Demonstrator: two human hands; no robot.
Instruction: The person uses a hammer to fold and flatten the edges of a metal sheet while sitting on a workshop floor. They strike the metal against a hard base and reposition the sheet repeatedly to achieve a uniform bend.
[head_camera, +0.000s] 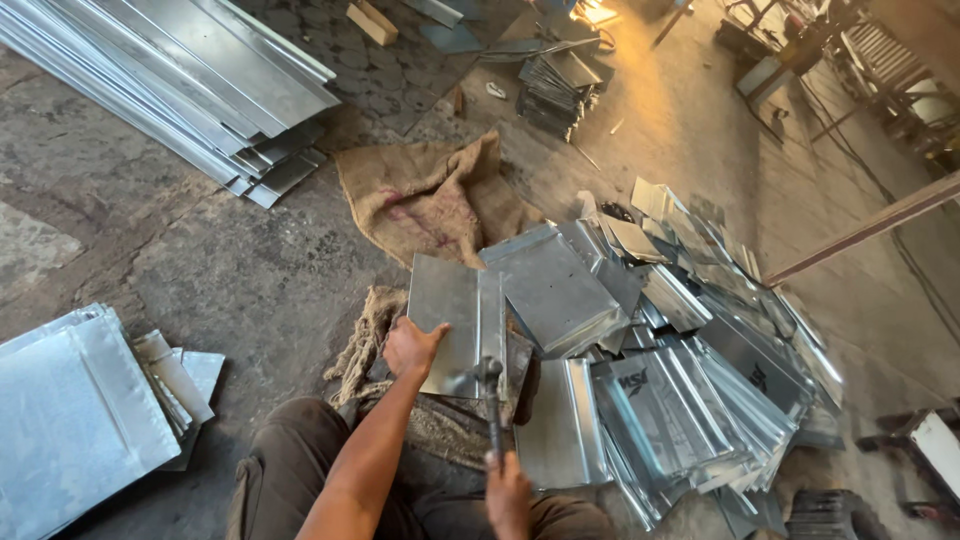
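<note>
Galvanised sheet panel (455, 322) sits centre-near, flat-ish on a dark block (520, 372) over a burlap pad (372, 345), tilted slightly up toward the far side. A fold line runs lengthwise near its right edge.

Left hand (412, 347) clamps the panel's near-left corner, thumb on top, pinning it to the block. Right hand (505, 492) is closed round the handle of a hammer (489, 400); the head sits at the panel's near-right edge, on or just above the fold — can't tell if it's touching. Hands are apart, one on each side of the panel.

Step in hand, by my read: hammering the seam/fold along the right edge. Panel is held, hammer is at the near end of the fold, so the far stretch of that edge likely remains. Next move calls for a firm hold on the left corner so the panel doesn't skate on the block, square blows on the fold, and left-hand fingers kept well off the strike line.

Around it: heap of similar folded panels (690, 390) just right, spreading far-right. Burlap sack (430, 200) just beyond the panel. Stack of long sheet strips (190, 85) far-left. Flat sheet stack (75, 400) near-left. Smaller pile of sheet pieces (555, 90) far-centre. Bare concrete floor (230, 270) throughout. Person's legs show at the near edge.
</note>
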